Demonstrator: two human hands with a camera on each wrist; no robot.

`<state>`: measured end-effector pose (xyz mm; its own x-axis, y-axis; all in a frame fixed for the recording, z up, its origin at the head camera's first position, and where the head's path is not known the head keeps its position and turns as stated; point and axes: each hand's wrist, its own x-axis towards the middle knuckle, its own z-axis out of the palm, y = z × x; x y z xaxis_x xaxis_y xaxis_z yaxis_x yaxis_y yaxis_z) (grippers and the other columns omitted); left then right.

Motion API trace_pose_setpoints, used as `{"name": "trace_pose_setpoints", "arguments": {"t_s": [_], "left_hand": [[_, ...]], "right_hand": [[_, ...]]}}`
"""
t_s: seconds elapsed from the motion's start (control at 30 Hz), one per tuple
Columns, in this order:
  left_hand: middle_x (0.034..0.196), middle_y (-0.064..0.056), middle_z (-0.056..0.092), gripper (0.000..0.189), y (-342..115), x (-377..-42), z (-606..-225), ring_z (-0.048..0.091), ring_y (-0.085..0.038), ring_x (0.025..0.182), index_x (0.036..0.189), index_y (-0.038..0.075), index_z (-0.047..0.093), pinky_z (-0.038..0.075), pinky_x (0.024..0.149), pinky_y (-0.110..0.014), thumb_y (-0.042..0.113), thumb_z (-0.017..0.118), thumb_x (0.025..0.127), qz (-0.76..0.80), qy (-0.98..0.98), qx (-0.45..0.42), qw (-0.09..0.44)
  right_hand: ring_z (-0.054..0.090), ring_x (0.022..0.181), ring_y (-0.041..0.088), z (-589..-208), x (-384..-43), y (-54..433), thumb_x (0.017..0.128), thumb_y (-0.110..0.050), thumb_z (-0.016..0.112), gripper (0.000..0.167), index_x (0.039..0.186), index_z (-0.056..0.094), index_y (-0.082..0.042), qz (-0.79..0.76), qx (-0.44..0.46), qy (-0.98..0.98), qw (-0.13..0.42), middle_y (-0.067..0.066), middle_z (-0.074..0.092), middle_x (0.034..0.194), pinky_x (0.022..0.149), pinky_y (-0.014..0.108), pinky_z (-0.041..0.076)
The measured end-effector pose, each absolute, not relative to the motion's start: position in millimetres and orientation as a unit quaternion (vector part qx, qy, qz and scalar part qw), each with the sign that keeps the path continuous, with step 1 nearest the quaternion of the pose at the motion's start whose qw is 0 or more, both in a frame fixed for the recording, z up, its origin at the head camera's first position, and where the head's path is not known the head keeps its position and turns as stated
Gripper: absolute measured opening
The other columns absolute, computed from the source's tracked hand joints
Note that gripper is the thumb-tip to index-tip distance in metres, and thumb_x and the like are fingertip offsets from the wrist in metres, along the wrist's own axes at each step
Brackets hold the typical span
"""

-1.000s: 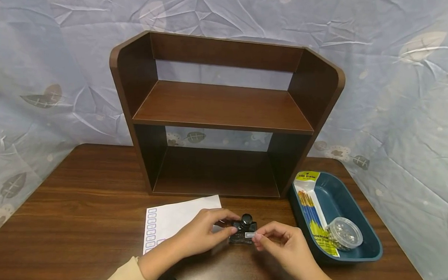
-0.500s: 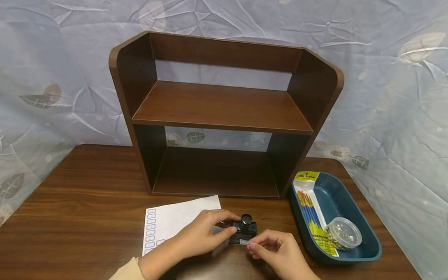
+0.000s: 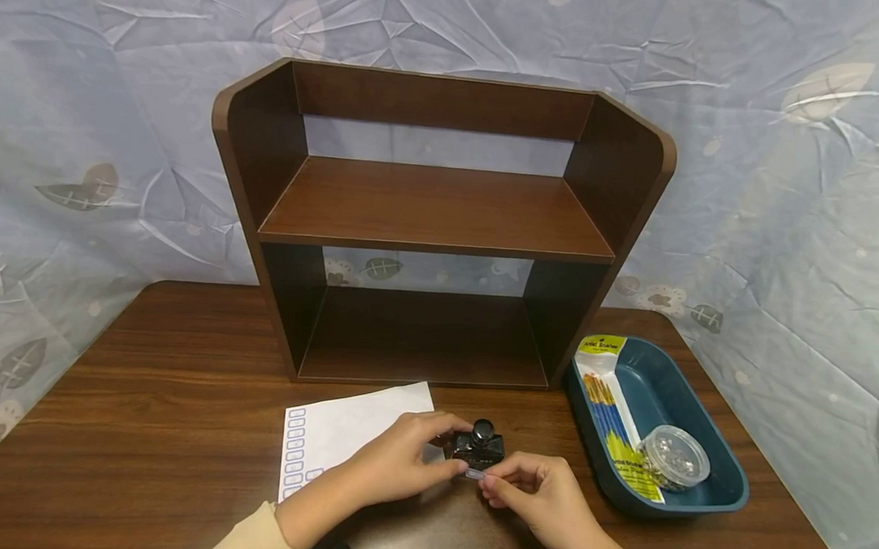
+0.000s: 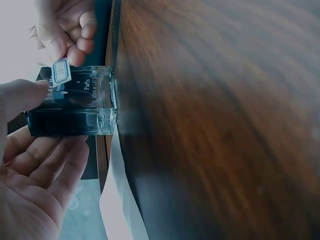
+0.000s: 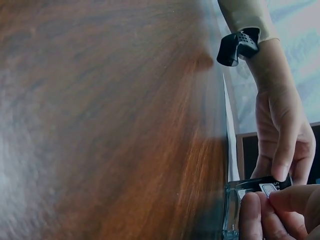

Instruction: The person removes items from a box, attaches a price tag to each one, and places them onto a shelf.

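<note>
A small square glass bottle (image 3: 478, 451) with a round black cap and dark contents stands on the table. My left hand (image 3: 398, 460) grips it, thumb on the front face and fingers behind. White lettering including "Paris" shows on the glass (image 4: 75, 117) in the left wrist view. Between thumb and forefinger, my right hand (image 3: 540, 493) pinches a small white label (image 3: 475, 474) with a blue border. It sits at the bottle's lower front edge in the head view. In the right wrist view, the label (image 5: 269, 188) overlaps the front of the bottle, close to the left thumb.
Partly under the left arm lies a white sheet (image 3: 350, 423) with a column of blue-bordered labels. A blue tray (image 3: 733, 466) at right holds a pack of artist brushes (image 3: 610, 422) and a clear lidded jar (image 3: 676, 458). Behind stands a brown two-tier shelf (image 3: 437, 202).
My right hand has brought the label down and slightly left, from the bottle's front to its lower edge, where it now tilts flatter. The left hand keeps its grip.
</note>
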<state>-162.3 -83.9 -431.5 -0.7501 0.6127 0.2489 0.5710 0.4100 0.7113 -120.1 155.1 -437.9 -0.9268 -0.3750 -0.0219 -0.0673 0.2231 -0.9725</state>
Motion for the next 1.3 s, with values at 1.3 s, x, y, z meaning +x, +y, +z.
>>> {"name": "trace_pose_setpoints", "arguments": {"t_s": [1.3], "left_hand": [[0.117, -0.001, 0.075, 0.035, -73.6, -161.4, -430.1, 0.068, -0.007, 0.105, 0.126, 0.007, 0.067, 0.059, 0.095, -0.028, 0.014, 0.078, 0.093, 0.341, 0.873, 0.349, 0.011]], "right_hand": [[0.073, 0.081, 0.002, -437.5, -121.9, 149.9, 0.096, -0.003, 0.073, 0.016, 0.098, 0.074, 0.012, -0.601, -0.121, 0.783, 0.106, 0.026, 0.078, 0.095, 0.076, 0.024, 0.065]]}}
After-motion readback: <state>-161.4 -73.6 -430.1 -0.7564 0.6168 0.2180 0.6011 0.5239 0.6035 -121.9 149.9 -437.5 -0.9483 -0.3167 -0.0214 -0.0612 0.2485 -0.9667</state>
